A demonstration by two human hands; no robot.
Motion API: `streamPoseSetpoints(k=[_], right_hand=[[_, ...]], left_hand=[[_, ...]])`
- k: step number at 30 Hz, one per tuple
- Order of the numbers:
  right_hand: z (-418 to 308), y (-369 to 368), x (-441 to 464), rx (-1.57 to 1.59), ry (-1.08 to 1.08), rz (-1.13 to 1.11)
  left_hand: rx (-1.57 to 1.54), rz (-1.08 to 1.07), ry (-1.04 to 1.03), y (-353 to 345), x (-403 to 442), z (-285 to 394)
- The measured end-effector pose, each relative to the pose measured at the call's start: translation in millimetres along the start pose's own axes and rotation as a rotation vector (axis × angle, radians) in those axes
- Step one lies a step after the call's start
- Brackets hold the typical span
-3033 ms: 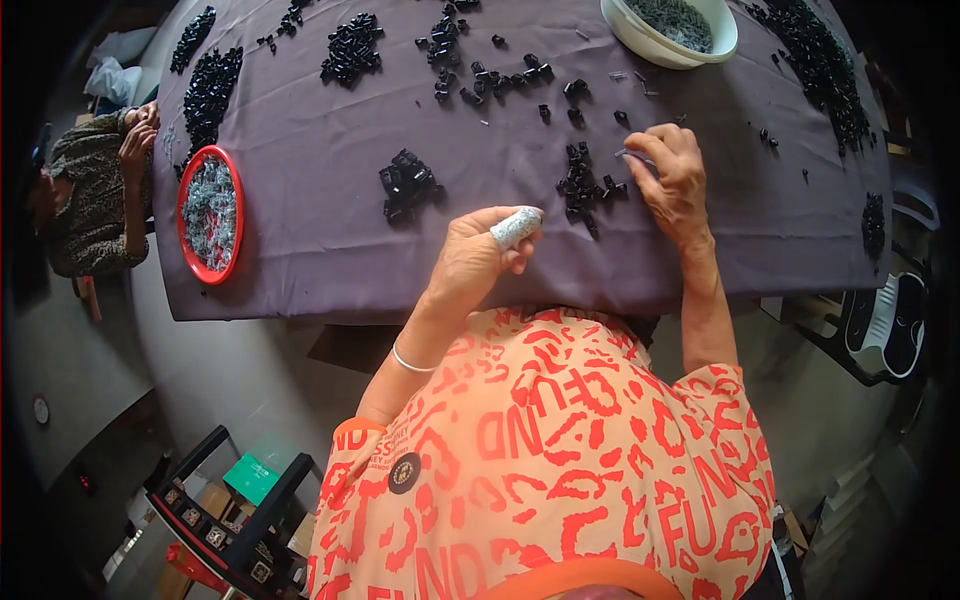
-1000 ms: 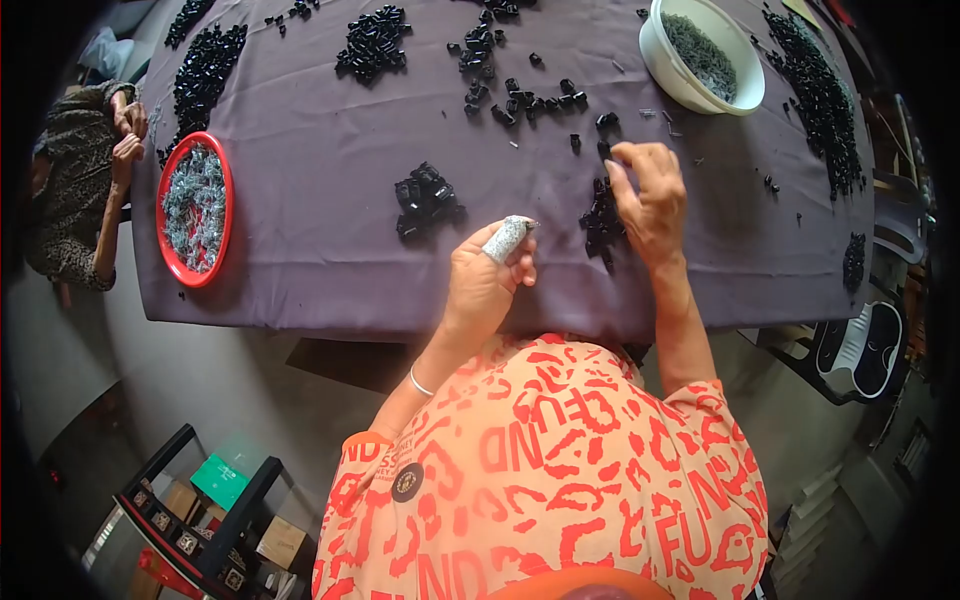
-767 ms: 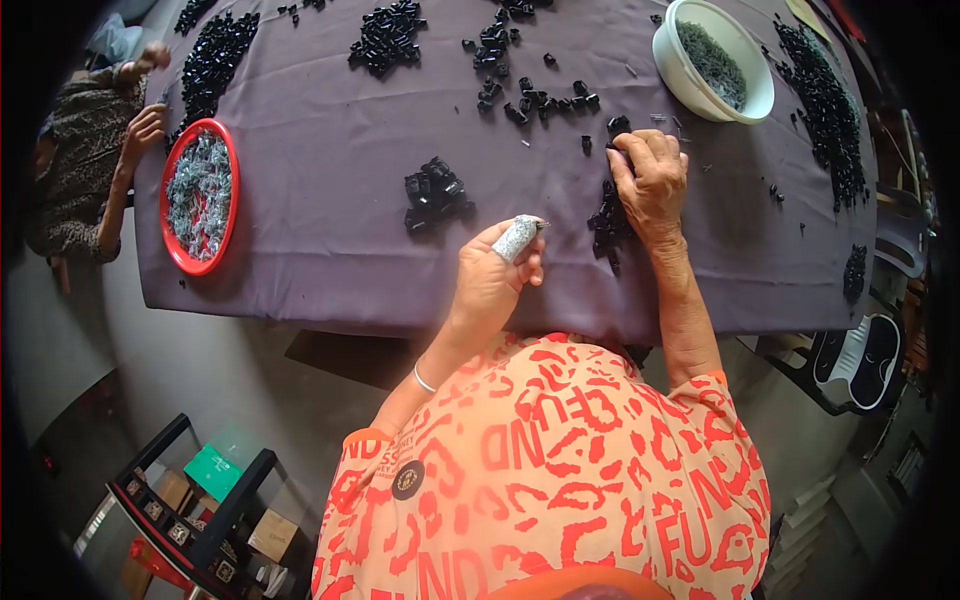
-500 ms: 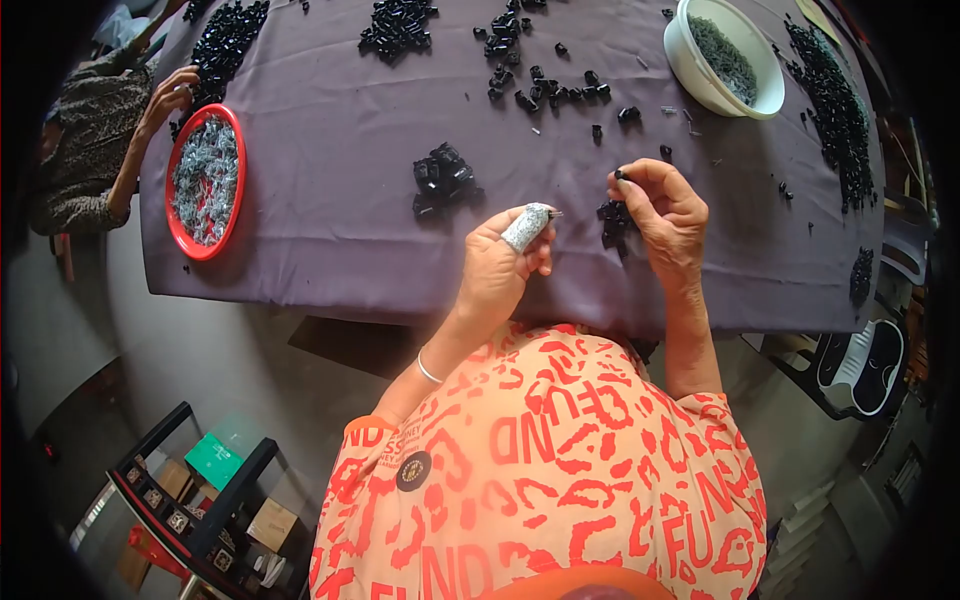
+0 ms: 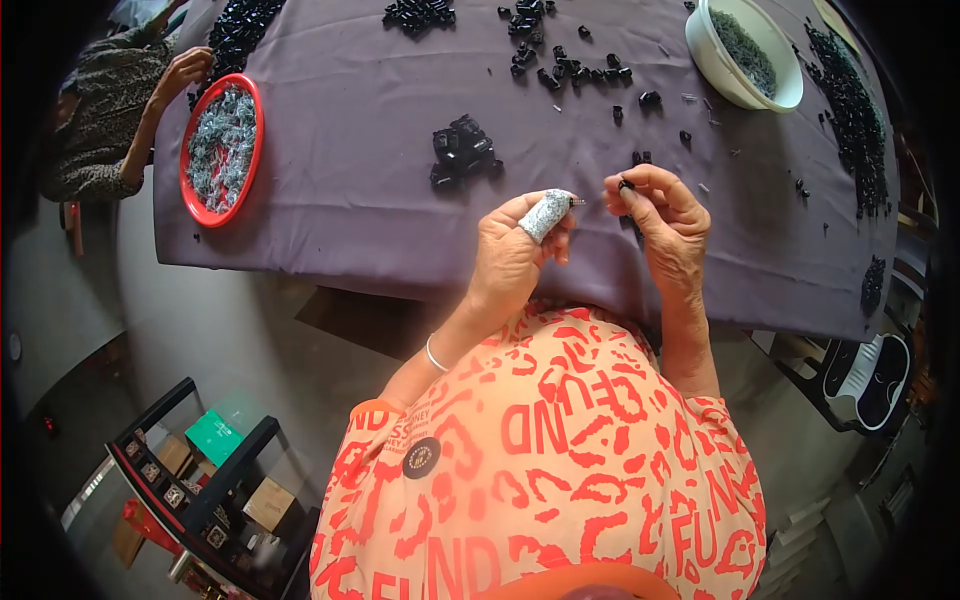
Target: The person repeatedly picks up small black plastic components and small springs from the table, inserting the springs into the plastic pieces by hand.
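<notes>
Over cloth [image 5: 350, 200], left hand [image 5: 508, 250] pinches a thin piece [image 5: 578, 202] (jutting out), right hand [image 5: 674, 230] a black part [image 5: 626, 185].

The wearer's two hands [image 5: 508, 256] [image 5: 672, 228], one red basin [image 5: 259, 135], one white bowl [image 5: 716, 72]

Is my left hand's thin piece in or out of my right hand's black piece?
Out: a gap separates the thin piece from the black piece in the right hand.
</notes>
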State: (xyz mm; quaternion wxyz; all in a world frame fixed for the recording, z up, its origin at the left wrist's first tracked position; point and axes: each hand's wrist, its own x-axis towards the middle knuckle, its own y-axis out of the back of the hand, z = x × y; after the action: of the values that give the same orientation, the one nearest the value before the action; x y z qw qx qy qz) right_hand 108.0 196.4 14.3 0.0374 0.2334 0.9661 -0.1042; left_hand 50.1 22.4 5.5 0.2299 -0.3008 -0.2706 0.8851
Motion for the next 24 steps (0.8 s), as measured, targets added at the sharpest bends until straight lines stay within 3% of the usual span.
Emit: streamPoseSetpoints(k=[3,6,9,18,24], right_hand=[[8,5,2,-0.493,0.347,0.010],[-2,-2,-9,-0.233,0.084,0.055],[-11,-4,-14,-0.059,-0.045,-0.061],[-15,-19,-23,-0.099,0.057,-0.056],[-16,-25,-25,-0.040,0.014,-0.066]], left_hand=[[-0.001,0.024,-0.005,-2,-1,-2],[-0.002,0.025,-0.008,-2,-1,-3],[0.002,0.055,-0.022,-5,-2,-5],[0.202,0.100,-0.156,-12,-8,0],[0.235,0.079,-0.207,-16,-10,3]])
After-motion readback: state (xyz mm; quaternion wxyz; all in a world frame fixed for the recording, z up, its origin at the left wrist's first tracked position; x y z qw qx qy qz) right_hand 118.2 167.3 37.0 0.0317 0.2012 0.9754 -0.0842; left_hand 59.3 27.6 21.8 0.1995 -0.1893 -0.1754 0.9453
